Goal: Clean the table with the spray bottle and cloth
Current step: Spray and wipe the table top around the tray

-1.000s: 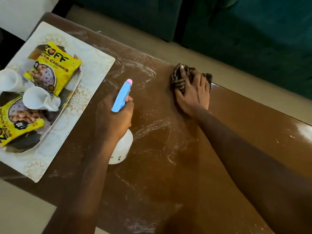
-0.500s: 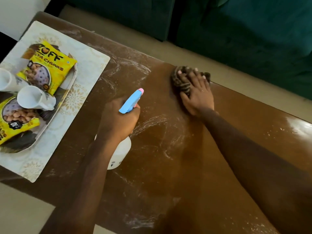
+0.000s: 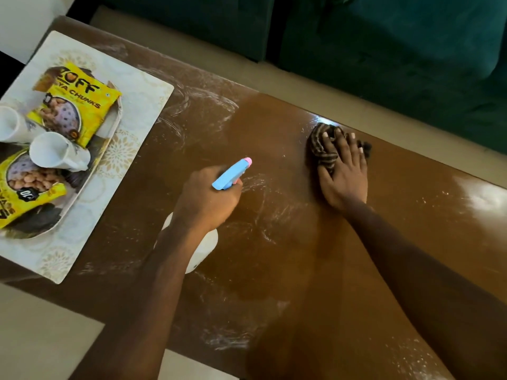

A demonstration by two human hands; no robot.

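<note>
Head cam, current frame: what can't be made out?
1. Spray bottle trigger and most of its body: head view, left hand and forearm cover them.
2. Cloth: head view, right hand hides most of it.
3. Lower yellow packet and one white cup: head view, cut off by left edge.

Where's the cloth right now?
In the head view, the cloth lies under the right hand near the table's far edge, right of the spray bottle.

A home living room (green sofa point(image 3: 384, 50) beside a low wooden table point(image 3: 274, 133)).
</note>
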